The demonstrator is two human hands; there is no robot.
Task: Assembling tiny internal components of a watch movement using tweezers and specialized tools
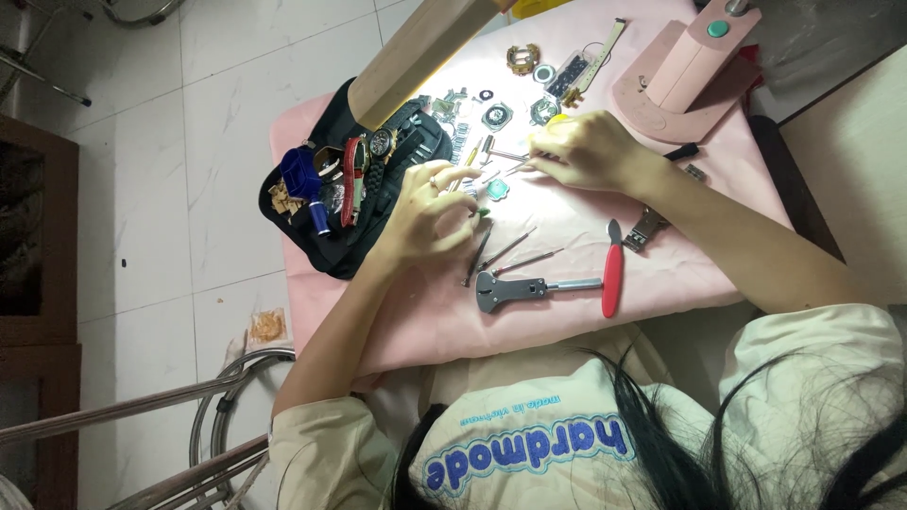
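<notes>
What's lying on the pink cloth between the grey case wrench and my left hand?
In the head view, thin metal screwdrivers lie between the grey case wrench and left hand.

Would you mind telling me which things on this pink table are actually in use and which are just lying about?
In use:
left hand, holding a small green-tipped piece
right hand, holding a thin metal tool
round green watch part between the hands

Lying about:
red-handled tool
grey case wrench
thin screwdrivers
black pouch of watches
pink lamp base
</notes>
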